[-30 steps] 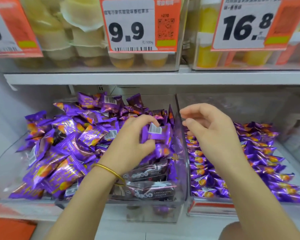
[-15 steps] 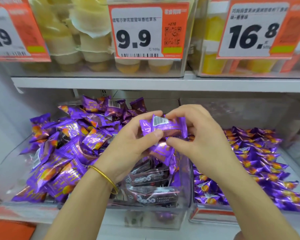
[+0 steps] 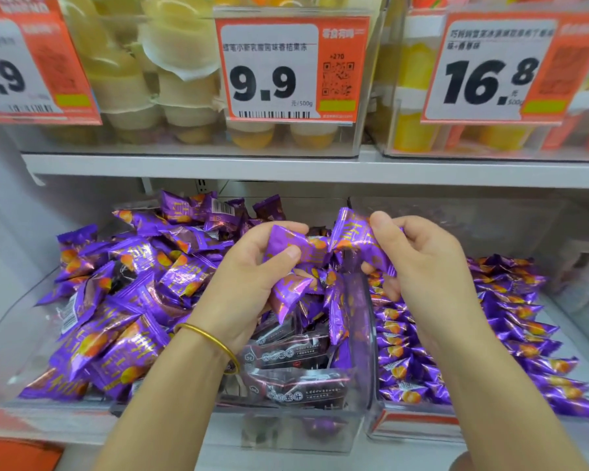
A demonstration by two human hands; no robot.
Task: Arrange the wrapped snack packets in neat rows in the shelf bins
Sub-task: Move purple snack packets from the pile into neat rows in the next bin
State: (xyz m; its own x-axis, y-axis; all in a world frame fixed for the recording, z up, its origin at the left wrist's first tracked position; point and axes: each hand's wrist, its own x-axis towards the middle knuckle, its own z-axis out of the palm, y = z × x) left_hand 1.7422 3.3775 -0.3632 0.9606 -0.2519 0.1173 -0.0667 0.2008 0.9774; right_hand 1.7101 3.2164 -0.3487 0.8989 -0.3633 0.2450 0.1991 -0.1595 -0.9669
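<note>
The left bin (image 3: 11, 341), a clear tub, held a loose heap of purple snack packets (image 3: 123, 294) with a few dark brown packets (image 3: 286, 355) at its front right corner. The right bin (image 3: 374, 334) held purple packets in neat rows (image 3: 510, 328). Above the divide, the left hand (image 3: 249, 277) clutched several purple packets while the right hand (image 3: 422, 263) pinched one packet (image 3: 357, 243). Overhead, clear upper bins (image 3: 191, 96) held jelly cups behind price tags (image 3: 286, 69)

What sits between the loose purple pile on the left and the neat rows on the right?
In the head view, a clear bin wall divides them; dark-wrapped packets lie against it on the loose pile's side, opposite the neat rows.
</note>
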